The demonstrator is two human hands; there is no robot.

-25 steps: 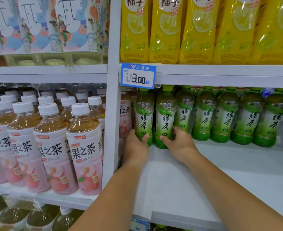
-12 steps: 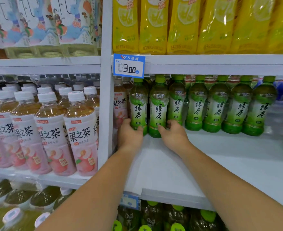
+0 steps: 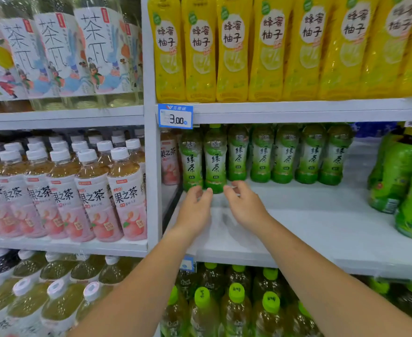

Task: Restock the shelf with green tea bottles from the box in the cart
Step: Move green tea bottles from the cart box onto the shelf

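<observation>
Two bare forearms rise from the bottom of the view and draw together over the left end of the shelf (image 3: 297,227). The left grip (image 3: 194,210) and right grip (image 3: 245,206) hover side by side, near each other but apart. Their backs face the camera, and the loosely bent, slightly spread fingers hold nothing.

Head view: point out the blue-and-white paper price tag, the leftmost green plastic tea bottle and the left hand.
Blue-and-white paper price tag (image 3: 175,116), head view, printed face.
Leftmost green plastic tea bottle (image 3: 191,164), head view, label.
Left hand (image 3: 194,210), head view, back of hand.
</observation>
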